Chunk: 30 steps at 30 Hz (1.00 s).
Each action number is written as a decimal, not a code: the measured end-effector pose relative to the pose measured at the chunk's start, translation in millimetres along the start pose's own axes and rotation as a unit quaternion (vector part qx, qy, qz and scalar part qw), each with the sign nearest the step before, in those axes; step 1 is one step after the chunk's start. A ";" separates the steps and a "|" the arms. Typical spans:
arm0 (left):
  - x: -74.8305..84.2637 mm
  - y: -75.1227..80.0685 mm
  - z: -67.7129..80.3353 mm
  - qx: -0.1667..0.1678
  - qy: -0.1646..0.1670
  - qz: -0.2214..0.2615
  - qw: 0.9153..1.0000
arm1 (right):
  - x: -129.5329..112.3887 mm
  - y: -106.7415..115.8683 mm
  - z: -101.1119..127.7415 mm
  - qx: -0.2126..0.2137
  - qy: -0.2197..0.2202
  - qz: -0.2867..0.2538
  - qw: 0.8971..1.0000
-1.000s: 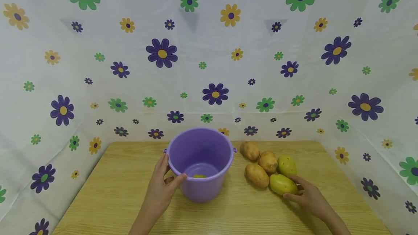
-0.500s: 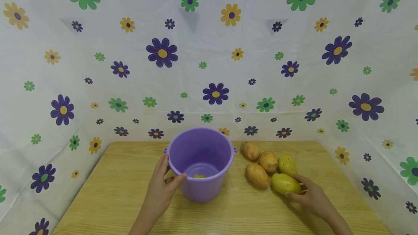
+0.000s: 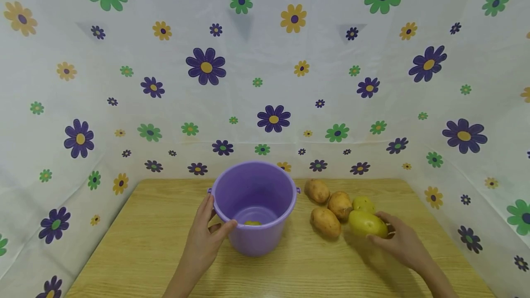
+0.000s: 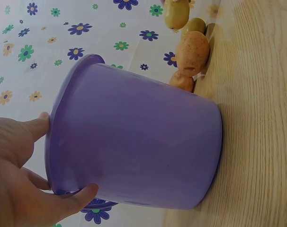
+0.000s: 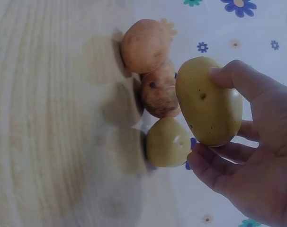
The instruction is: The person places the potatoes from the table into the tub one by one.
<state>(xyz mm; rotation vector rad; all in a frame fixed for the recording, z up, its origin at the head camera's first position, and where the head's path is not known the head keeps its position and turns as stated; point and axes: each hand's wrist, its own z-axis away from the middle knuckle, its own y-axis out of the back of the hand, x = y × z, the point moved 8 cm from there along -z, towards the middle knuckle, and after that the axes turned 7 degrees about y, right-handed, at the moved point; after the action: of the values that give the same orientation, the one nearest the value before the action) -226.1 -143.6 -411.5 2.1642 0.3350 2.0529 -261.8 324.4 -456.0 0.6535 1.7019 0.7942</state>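
Head view shows our left hand (image 3: 203,238) at the bucket's (image 3: 254,206) 8 o'clock, thumb hooked over the near rim and fingers curled along the outer wall. That grip seems meant to steady the bucket upright on the table (image 3: 145,243); the left wrist view confirms thumb and fingers clamping the rim.

Our right hand (image 3: 397,240) sits at the bucket's 3 o'clock, well apart from it, and pinches a yellow potato (image 3: 366,223) between thumb on top and fingers beneath. The right wrist view shows it clear of the wood, held lengthwise so the fingers wrap its narrow middle.

Three brown potatoes (image 3: 329,206) lie clustered between bucket and right hand, touching one another, and a second yellow one (image 3: 363,203) rests at their 3 o'clock, partly hidden behind the held potato. Something small and yellow (image 3: 252,223) lies on the bucket floor, probably another potato, though the rim hides most of it.

Against half a second ago, the held potato has risen off the table and shifted slightly right, now covering more of the one behind it. A second ago it lay flat with our fingers just closing on it. Bucket, left hand and brown potatoes have not moved.
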 end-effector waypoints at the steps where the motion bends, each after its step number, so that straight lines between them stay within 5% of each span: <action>1: -0.2 0.1 -0.2 0.000 0.001 -0.001 1.000 | -2.0 2.3 -0.7 0.002 0.002 0.002 1.000; 30: -1.5 0.3 -0.6 -0.001 0.009 -0.006 1.000 | -53.8 71.7 -21.4 0.049 0.054 0.007 0.997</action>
<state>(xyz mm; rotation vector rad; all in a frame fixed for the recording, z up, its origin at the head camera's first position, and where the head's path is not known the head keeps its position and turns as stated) -226.7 -144.2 -412.8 2.1378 0.3472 2.0664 -266.7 324.4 -364.0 0.7017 1.8457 0.7720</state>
